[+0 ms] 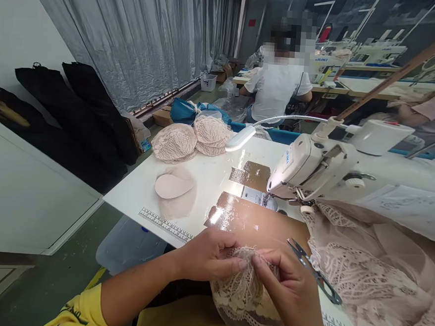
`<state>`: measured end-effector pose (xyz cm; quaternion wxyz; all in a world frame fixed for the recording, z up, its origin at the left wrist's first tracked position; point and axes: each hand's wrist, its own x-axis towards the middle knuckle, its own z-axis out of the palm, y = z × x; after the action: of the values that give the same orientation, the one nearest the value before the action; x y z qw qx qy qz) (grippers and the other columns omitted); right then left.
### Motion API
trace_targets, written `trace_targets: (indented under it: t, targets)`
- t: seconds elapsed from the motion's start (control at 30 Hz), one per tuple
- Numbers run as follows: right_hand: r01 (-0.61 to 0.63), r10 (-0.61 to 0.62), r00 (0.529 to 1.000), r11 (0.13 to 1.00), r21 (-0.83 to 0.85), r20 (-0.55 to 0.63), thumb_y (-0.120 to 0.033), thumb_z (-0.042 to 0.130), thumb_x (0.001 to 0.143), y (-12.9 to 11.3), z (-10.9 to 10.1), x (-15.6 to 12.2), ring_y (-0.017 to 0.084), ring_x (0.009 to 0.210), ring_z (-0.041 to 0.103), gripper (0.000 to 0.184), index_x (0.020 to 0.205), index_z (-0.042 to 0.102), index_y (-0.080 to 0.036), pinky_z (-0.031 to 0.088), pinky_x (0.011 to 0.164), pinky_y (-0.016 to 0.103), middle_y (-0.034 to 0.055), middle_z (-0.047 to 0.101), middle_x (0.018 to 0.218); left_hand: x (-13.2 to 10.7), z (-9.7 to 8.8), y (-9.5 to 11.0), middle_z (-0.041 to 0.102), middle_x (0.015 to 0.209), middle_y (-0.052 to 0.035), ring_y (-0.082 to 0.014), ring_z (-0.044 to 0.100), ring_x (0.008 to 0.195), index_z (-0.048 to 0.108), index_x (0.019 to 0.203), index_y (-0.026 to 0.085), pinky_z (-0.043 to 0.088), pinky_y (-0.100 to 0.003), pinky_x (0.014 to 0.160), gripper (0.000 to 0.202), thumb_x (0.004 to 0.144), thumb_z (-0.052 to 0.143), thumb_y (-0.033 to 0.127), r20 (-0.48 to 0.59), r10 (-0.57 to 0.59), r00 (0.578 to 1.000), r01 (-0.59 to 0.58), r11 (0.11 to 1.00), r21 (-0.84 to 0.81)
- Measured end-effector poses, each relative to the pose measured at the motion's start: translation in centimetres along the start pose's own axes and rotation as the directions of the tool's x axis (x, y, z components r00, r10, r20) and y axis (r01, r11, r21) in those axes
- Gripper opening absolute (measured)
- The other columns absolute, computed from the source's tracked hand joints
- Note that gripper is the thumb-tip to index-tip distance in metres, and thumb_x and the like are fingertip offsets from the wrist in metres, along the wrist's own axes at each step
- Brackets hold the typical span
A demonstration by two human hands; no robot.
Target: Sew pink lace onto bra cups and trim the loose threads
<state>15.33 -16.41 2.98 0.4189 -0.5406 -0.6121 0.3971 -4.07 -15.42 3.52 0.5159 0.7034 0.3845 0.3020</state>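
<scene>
Between my two hands is a beige lace bra cup (245,294), held at the table's front edge with its scalloped trim hanging down. My left hand (214,257) pinches its upper edge from the left, thumb on top. From the right, my right hand (287,277) grips the same edge between thumb and fingers. Thread snips (316,271) lie just right of my right hand. Beyond my hands stands a white sewing machine (299,164), its needle area lit. Brown tape covers part of the table around the needle plate (254,195).
Stacked lace cups (176,142) sit at the table's far left, with a sheer piece and smooth pad (174,187) nearer. Lace fabric (380,278) is heaped at right. A lamp (241,137) arches over the table (126,191). A person in white (278,88) sits ahead.
</scene>
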Motion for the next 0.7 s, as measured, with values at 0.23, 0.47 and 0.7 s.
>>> trace_targets:
  t: [0.23,0.47,0.7]
  targets:
    - [-0.101,0.093,0.99,0.991,0.082,0.102,-0.047,0.069,0.072,0.8,-0.8,0.7,0.02,0.072,0.062,0.026,0.081,0.071,-0.022,0.048,0.065,0.028,0.0028,0.071,0.078,0.9,0.2,0.1,0.045,0.065,0.0015,-0.009,0.039,0.06,0.059,0.08,0.011,0.032,-0.02,0.055,0.026,0.087,0.054,0.036,0.012,-0.002,1.0,0.002,0.999,-0.036]
    - [-0.2,0.173,0.964,0.972,0.12,0.204,-0.05,0.067,0.072,0.5,-1.7,1.2,0.013,0.056,0.045,0.03,0.066,0.067,-0.021,0.034,0.052,0.025,-0.0023,0.054,0.058,1.6,0.1,-0.3,0.049,0.069,0.001,-0.0085,0.043,0.062,0.061,0.088,0.01,0.036,-0.02,0.057,0.034,0.081,0.065,0.044,0.194,-0.074,0.978,0.151,0.892,-0.425]
    - [-0.336,0.262,0.93,0.891,0.305,0.257,-0.05,0.072,0.068,0.5,-1.3,1.7,0.012,0.055,0.042,0.032,0.064,0.064,-0.019,0.032,0.052,0.024,-0.003,0.051,0.057,2.4,1.1,-1.2,0.051,0.069,0.0002,-0.0069,0.044,0.061,0.059,0.076,0.01,0.036,-0.019,0.057,0.033,0.079,0.07,0.041,0.143,-0.106,0.984,0.171,0.784,-0.597]
